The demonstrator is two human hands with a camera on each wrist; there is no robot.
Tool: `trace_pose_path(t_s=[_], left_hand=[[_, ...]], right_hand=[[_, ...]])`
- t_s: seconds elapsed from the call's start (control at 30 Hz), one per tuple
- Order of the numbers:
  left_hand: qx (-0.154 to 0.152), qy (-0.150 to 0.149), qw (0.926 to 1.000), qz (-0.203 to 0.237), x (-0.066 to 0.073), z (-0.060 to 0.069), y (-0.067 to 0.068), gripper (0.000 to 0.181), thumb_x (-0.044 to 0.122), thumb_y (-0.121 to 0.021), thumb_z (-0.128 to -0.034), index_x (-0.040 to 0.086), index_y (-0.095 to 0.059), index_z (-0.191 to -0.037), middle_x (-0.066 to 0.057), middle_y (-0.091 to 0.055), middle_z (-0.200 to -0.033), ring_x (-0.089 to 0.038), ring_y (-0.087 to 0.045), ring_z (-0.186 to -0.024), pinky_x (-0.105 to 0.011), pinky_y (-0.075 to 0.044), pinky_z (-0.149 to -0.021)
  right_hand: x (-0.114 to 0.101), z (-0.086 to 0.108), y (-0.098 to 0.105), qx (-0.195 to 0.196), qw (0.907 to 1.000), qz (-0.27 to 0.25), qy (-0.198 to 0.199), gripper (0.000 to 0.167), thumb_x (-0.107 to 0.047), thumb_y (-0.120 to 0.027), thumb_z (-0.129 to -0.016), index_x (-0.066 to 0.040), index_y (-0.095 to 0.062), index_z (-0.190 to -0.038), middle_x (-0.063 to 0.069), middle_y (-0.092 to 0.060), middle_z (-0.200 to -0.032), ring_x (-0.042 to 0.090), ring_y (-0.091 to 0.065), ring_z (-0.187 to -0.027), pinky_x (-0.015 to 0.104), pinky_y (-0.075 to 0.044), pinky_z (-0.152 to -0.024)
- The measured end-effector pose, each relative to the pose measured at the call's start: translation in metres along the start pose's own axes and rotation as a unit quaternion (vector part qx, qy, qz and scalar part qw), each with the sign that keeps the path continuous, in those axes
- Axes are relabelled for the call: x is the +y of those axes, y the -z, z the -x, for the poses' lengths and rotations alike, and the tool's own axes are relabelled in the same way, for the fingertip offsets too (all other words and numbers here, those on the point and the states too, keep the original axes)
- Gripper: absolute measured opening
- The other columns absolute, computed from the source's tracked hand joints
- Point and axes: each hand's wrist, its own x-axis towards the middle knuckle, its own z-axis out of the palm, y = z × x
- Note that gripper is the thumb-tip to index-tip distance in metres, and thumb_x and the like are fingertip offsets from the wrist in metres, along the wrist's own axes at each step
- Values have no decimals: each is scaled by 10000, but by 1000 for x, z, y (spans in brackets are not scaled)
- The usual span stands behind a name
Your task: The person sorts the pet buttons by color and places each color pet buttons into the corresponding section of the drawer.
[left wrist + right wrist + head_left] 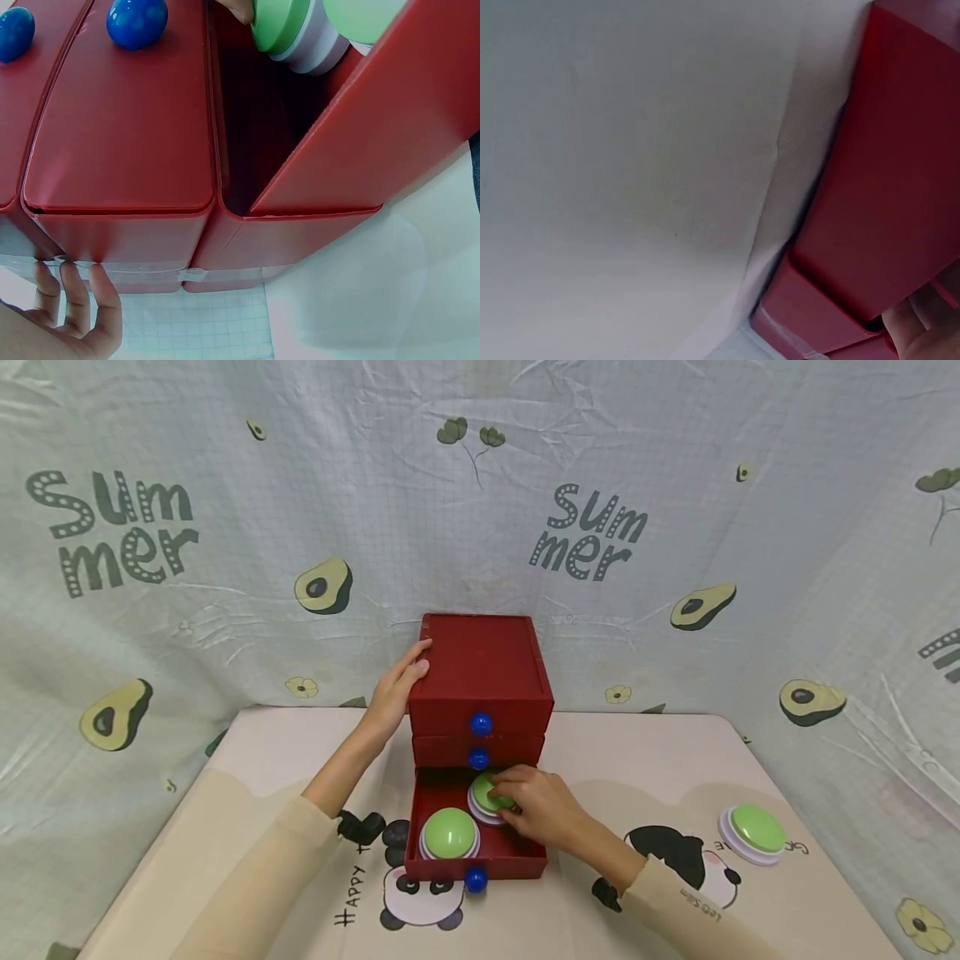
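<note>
A red chest of small drawers point(480, 656) stands on the table with its bottom drawer point(510, 867) pulled out. My left hand point(393, 697) rests against the chest's left side, its fingers point(109, 307) extended on the wall. Inside the drawer, at the front left, sits a green push button point(450, 832) with a white base. Farther back is a second green push button point(483, 790), which my right hand point(543, 806) grips from the right with bent fingers. In the right wrist view that hand point(922, 334) shows only at the lower right corner, and the button is hidden.
A third green button point(757, 828) with a white base lies at the table's right. Blue round knobs point(481, 723) stick out from the drawer fronts. Behind the table point(600, 910) hangs a printed white cloth point(480, 527). Two upper drawers are closed.
</note>
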Motion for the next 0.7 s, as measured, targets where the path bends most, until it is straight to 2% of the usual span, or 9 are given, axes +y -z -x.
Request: trace_pose_path(t_s=[0.3,0.7], left_hand=[[0,-22,10000,33,0,1,0,535,472,-431,-1067,386,-381,-1593,-18,-303,-1690,-348,-390,-1474,-596,-382,-1164],[-20,15,9999,123,-1,0,0,541,471,-437,-1066,383,-375,-1596,-24,-293,-1694,-358,-390,-1469,-603,-388,-1157]], right_hand=[[1,1,3,-25,9996,-262,-88,228,-189,-847,-839,-171,-811,-1064,19,-764,-1190,200,-703,-1128,349,-601,-915],[15,14,27,688,9960,-561,-124,242,-163,-859,-843,-138,-788,-1074,-18,-784,-1075,147,-737,-1024,345,-609,-889]])
